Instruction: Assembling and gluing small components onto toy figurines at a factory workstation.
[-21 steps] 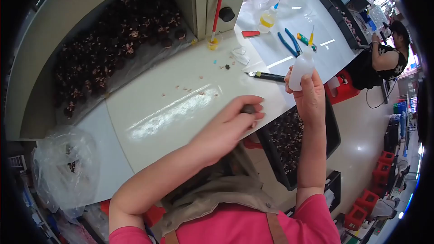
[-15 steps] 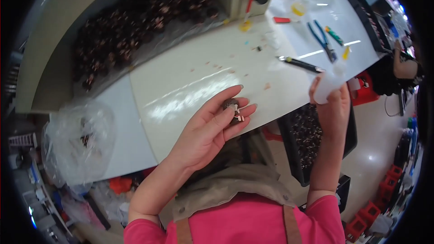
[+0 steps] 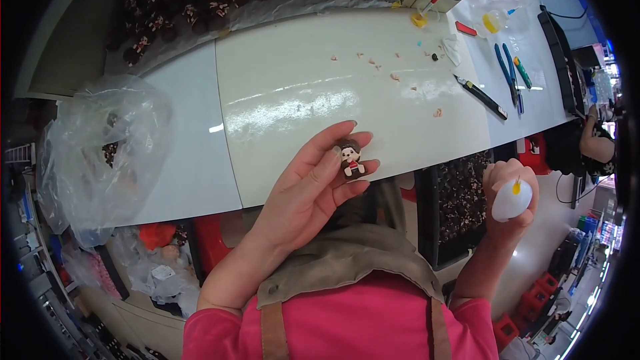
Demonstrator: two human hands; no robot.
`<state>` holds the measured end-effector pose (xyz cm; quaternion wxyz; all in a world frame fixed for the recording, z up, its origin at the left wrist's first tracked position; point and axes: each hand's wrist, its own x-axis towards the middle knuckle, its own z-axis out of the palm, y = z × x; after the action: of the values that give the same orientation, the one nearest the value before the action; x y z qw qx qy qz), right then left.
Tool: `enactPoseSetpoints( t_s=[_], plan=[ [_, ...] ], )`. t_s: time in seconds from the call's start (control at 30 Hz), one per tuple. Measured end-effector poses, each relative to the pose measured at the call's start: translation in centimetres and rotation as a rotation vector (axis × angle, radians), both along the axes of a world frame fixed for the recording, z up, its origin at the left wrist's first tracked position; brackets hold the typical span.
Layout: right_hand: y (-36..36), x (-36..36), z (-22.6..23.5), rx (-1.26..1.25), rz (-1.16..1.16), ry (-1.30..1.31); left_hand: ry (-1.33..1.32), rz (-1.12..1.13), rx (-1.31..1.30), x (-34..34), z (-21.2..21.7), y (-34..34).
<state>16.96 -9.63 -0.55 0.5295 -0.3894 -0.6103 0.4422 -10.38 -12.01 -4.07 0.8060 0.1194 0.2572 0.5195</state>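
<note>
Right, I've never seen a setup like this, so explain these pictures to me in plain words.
There is no machine at work here, just a person's two bare hands. Every picture comes from a fisheye camera worn on the head and looking down, which is why straight edges bend near the rim.

The left hand holds a small figure between thumb and fingers. The right hand grips a white bottle with a yellow tip. On the table lie small scraps, a knife, pliers and, at the left, a clear bag.
</note>
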Motion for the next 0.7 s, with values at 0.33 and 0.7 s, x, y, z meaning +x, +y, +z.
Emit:
enactPoseSetpoints(
  t_s=[0.33,0.7],
  plan=[
    [-0.5,-1.8,0.9,0.004,0.028,-0.291,0.012,0.015,-0.009,-0.2,-0.3,-0.2],
    [1.2,-4.3,4.1,0.128,0.122,-0.8,-0.109,-0.027,-0.224,-0.9,-0.2,-0.4]
  ],
)
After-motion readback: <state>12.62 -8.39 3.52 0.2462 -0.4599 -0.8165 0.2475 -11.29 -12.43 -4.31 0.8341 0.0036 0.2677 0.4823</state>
